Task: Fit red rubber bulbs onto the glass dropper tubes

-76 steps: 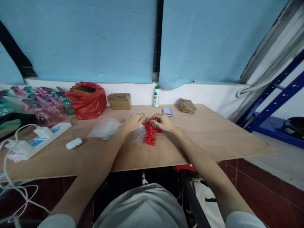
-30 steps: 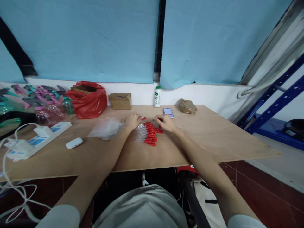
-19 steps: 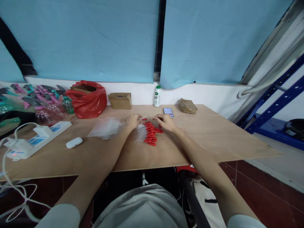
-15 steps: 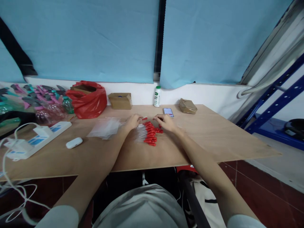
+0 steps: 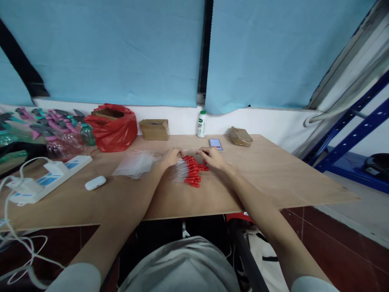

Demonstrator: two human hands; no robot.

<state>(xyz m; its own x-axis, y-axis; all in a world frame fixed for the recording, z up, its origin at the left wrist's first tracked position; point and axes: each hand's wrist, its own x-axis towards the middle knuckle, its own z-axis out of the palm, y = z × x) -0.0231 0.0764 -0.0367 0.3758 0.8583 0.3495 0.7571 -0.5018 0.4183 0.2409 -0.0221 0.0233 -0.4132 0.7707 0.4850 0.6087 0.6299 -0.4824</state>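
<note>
Though a red tip jutted from our left hand moments ago, our head view now shows none, suggesting a turn; red-tipped clear tubes lie unmoved, nearer us. Our right hand also curls narrowly; we cannot tell either's contents.

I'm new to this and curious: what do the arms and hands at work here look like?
They are a person's own. The left hand and right hand are ungloved, and no watch or bracelet shows at either wrist. The forearms are bare up to plain, pale sleeves. Any rings are too small to make out.
</note>
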